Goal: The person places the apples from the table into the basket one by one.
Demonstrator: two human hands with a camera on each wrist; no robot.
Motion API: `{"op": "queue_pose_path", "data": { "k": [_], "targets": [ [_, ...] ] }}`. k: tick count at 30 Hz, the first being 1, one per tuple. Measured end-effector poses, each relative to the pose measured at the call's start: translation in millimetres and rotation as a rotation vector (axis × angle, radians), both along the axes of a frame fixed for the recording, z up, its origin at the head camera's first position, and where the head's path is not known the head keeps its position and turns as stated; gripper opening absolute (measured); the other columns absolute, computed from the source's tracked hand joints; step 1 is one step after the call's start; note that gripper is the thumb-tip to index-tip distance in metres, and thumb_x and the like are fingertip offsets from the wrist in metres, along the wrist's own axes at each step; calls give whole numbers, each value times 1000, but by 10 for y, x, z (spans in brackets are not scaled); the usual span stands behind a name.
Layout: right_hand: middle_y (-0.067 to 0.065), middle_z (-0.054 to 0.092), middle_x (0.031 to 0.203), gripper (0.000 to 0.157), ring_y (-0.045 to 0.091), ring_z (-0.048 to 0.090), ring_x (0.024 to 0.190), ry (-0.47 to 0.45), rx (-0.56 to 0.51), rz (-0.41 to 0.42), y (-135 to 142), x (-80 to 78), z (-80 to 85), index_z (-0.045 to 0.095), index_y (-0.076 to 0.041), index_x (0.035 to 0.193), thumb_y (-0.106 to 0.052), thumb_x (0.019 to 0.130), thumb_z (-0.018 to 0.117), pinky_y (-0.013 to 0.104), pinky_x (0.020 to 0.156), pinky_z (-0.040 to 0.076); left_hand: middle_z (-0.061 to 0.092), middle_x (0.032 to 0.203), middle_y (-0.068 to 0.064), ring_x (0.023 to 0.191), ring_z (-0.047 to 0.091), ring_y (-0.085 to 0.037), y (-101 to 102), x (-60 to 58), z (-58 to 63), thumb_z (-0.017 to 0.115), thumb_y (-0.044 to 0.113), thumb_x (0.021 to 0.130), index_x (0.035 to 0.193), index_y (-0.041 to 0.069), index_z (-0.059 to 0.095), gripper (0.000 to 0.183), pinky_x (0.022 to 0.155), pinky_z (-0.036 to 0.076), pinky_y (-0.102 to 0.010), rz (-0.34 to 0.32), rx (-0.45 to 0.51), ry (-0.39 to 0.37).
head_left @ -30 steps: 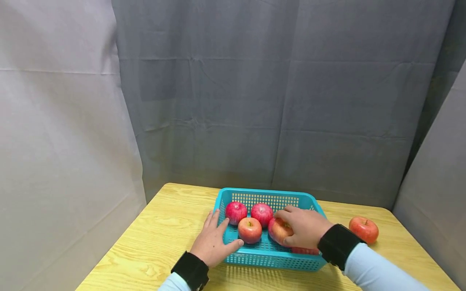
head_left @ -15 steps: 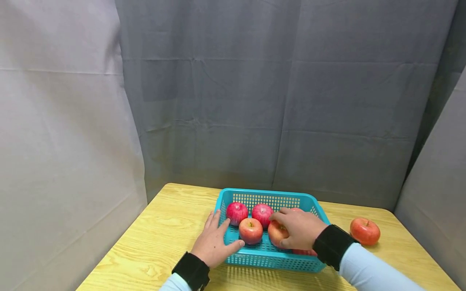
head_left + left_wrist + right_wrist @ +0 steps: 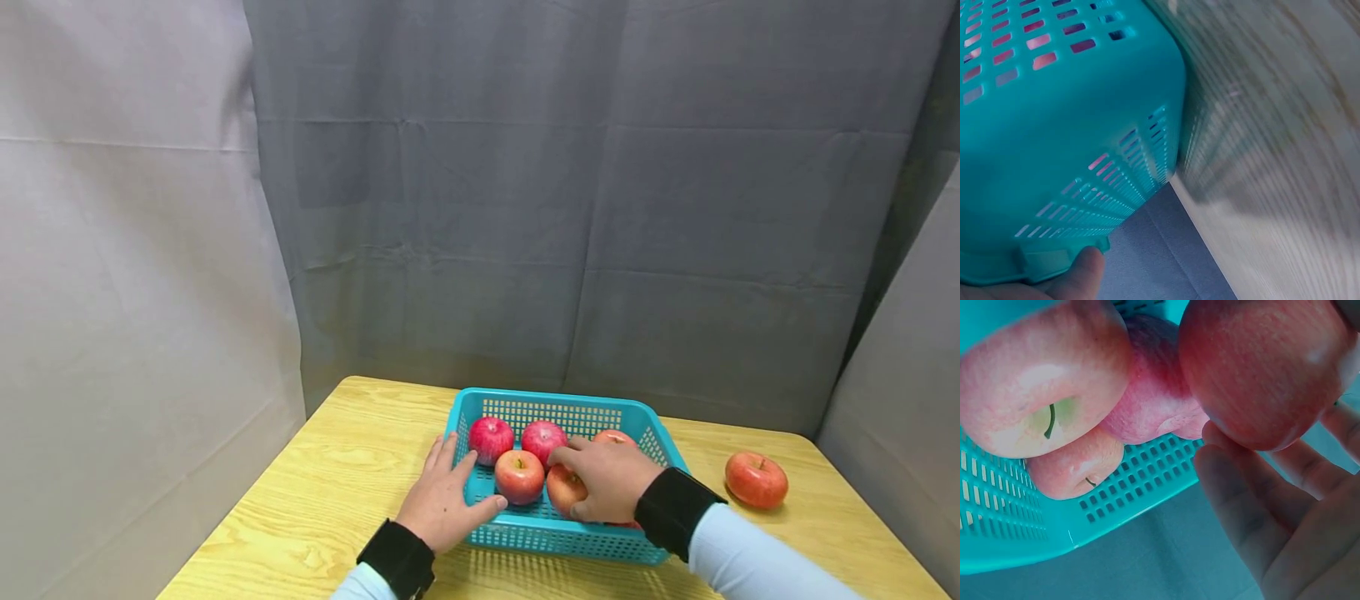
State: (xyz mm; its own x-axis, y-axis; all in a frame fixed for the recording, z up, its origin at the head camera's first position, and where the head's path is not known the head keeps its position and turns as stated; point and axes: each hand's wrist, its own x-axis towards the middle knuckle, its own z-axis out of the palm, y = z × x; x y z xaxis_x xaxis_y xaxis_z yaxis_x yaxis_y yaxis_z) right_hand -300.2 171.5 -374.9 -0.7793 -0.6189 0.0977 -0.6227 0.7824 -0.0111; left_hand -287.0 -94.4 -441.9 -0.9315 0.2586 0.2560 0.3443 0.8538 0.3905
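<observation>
My right hand (image 3: 611,482) reaches into a turquoise plastic basket (image 3: 562,542) and grips a red-yellow apple (image 3: 564,492) from above, fingertips on its far side and thumb on the near side. In the right wrist view the fingers curve around this apple (image 3: 1266,369). My left hand (image 3: 442,504) rests with spread fingers on the basket's left rim, its thumb along the front rim. Left of the held fruit sits another apple (image 3: 519,477), with two deeper red ones (image 3: 491,440) behind. An apple (image 3: 615,436) at the back right is partly hidden by my right hand.
One more apple (image 3: 756,480) lies on the wooden table (image 3: 360,467), right of the basket. Beneath my right wrist, a further apple in the basket is mostly covered. Grey cloth (image 3: 450,208) hangs behind the table, with pale cloth at both sides.
My right hand has shifted slightly left inside the basket with the apple, uncovering the apple at the back right. My left hand stays on the rim.
</observation>
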Motion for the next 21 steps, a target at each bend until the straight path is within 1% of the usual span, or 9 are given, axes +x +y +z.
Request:
{"op": "queue_pose_path", "data": {
  "k": [3,9,15,21],
  "targets": [
    [-7,52,97,50,10,48,65,3,4,6,-16,8,-5,61,-28,112,-39,67,79,33,55,47,23,152,-14,137,9,-34,-2,0,-2,42,80,77,141,12,45,93,91,47,-55,-2,1,1],
    [-7,52,95,53,10,48,65,-30,17,8,-51,-3,0,61,-26,113,-40,67,81,31,55,48,23,152,-14,137,9,-34,2,-4,3,41,80,78,140,12,45,93,91,47,-55,-4,-2,4],
    [-8,51,91,50,8,47,63,-32,31,41,-66,-39,4,61,-24,113,-32,67,80,27,52,47,22,152,-14,137,9,-34,12,-1,7,38,82,77,140,12,45,94,92,46,-55,-8,-8,0],
    [-9,50,88,51,8,47,61,-29,83,58,-98,-51,17,60,-25,112,-34,67,81,31,54,50,22,152,-13,137,9,-35,34,13,0,38,82,78,140,12,46,94,95,44,-55,-6,-8,-3]
  ]
}}
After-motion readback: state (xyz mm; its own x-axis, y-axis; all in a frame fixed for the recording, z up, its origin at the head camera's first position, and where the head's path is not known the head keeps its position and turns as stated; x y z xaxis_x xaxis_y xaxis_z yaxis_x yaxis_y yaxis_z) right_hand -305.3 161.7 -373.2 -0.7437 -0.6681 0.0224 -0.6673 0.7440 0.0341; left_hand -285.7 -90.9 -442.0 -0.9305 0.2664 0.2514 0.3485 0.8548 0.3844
